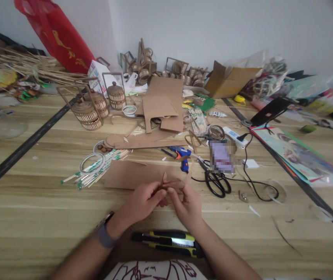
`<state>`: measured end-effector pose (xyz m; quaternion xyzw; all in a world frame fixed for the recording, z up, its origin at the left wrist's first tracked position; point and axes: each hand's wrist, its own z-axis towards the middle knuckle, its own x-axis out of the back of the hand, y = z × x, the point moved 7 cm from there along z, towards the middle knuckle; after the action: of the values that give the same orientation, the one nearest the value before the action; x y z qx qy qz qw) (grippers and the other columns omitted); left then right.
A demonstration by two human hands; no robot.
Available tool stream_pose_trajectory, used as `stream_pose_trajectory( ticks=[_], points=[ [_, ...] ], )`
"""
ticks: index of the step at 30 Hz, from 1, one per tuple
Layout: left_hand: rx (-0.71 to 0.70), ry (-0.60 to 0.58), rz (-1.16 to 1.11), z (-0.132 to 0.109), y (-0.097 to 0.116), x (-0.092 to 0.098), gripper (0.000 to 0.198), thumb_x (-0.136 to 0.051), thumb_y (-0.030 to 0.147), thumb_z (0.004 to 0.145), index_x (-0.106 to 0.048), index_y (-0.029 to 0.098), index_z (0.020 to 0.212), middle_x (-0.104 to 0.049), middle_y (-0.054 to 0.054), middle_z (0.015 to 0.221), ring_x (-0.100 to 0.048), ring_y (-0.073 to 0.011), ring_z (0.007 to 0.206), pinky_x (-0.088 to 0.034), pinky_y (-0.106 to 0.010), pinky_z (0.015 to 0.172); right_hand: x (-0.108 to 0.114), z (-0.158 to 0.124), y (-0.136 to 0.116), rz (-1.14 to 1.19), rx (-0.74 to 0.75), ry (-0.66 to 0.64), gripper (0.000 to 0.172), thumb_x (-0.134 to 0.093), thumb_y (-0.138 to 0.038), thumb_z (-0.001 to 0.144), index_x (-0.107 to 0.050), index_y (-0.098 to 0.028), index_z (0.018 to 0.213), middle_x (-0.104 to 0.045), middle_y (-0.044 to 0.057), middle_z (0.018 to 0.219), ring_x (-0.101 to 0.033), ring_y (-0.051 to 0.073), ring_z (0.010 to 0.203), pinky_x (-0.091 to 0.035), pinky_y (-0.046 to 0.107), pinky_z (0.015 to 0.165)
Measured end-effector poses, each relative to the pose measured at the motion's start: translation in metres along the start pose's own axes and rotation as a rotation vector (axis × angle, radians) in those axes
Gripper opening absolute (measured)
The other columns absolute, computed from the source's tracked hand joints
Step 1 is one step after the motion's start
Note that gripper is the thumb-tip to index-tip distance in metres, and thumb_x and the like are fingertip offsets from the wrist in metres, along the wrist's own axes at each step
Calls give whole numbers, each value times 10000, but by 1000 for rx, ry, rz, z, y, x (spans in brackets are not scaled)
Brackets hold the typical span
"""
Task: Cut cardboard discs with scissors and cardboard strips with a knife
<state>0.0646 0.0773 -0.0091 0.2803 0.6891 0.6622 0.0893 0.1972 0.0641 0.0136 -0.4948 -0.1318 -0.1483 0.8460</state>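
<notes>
My left hand (143,200), with a watch on its wrist, and my right hand (188,204) meet low in the middle of the head view. Between their fingertips they pinch a thin brown cardboard strip (174,183), which looks bent or folded; the fingers hide part of it. Just beyond lies a flat cardboard sheet (122,175). A black and yellow utility knife (170,242) rests on the table between my forearms. Past my right hand are a blue glue gun (185,159) and black-handled scissors (217,183).
Green-tipped sticks (99,177) and a white ring (92,163) lie to the left. Miniature lidded baskets (89,118) stand behind them. Cardboard pieces (163,89) are stacked at the back. A black cable (246,171) runs from the power strip (235,136) on the right.
</notes>
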Motion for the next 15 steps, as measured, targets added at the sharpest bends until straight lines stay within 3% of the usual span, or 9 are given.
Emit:
stream_pose_trajectory(
  ticks=[7,15],
  points=[
    [-5,41,55,-1,0,0,378,-379,456,995,-571,189,808,-754,-81,738,-719,-189,660,-541,-268,622,-1,1,-8,-151,134,-11,101,-628,-218,933,-695,-259,997,-768,70,987,-722,248,945,-584,398,840],
    [-65,6,48,-1,3,-1,381,-378,411,1004,-583,187,776,-767,-81,738,-724,-183,676,-548,-269,657,3,-1,7,1,-54,40,134,-593,-312,976,-698,-239,936,-771,65,903,-744,217,852,-608,324,732]
  ],
)
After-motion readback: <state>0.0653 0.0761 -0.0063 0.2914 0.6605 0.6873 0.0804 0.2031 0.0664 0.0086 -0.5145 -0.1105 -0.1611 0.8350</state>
